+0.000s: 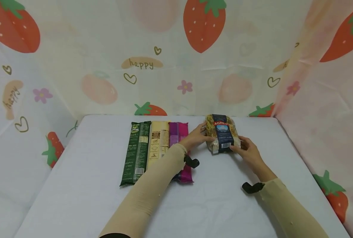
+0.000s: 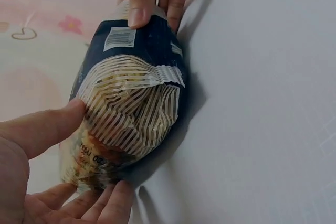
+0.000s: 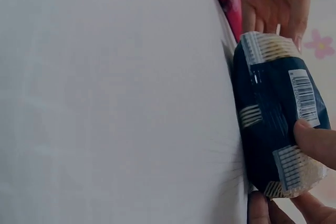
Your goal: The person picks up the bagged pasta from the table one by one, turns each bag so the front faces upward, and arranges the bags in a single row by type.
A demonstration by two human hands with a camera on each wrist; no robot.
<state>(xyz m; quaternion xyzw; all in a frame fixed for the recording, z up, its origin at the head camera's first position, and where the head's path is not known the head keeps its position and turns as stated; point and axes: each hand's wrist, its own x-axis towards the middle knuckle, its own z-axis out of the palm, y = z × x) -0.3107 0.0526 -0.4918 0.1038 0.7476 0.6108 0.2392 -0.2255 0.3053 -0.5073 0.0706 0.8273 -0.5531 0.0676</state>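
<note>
A bag of pasta [image 1: 222,134] with a dark blue label and striped ends sits at the back of the white table, right of centre. My left hand [image 1: 195,136] holds its left side, thumb on the near striped end and fingers around the lower edge, as the left wrist view shows. On the opposite side my right hand [image 1: 249,153] grips the near right corner. The right thumb [image 3: 315,142] presses beside the barcode, while the other fingers tuck underneath and are partly hidden. In the right wrist view the bag's blue end [image 3: 268,103] faces the camera.
Left of the bag lie three long packets side by side: dark green [image 1: 136,152], cream-yellow [image 1: 158,142] and purple-pink [image 1: 178,130]. My left forearm passes over the latter two. Strawberry-print curtains [image 1: 170,39] stand behind and beside the white table [image 1: 84,185].
</note>
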